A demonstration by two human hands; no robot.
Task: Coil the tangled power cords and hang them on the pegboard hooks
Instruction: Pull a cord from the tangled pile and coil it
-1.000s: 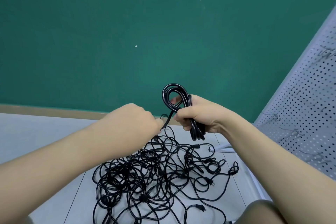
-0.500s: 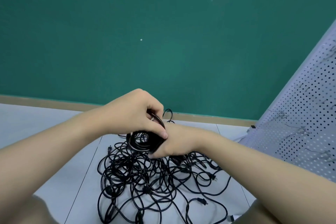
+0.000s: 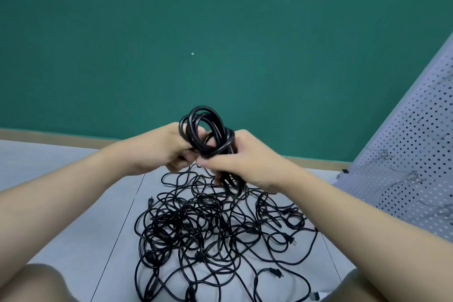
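A black coiled power cord (image 3: 206,130) is held up in front of me, above the floor. My right hand (image 3: 242,159) grips the coil's lower bundle, whose end hangs below the fist. My left hand (image 3: 169,149) holds the coil's left side, fingers curled into its loops. Under both hands a big tangle of black power cords (image 3: 210,228) with several plugs lies on the pale tiled floor. The white pegboard (image 3: 411,162) with several metal hooks (image 3: 414,176) leans at the right.
A green wall (image 3: 220,32) with a wooden skirting strip stands behind the pile. My knees (image 3: 36,282) show at the bottom left and bottom right corners. Pale floor tiles (image 3: 73,216) stretch to the left of the cords.
The coil was down near the pile, between my two hands, half a second ago. Both hands have now lifted it, with its loops standing upright.
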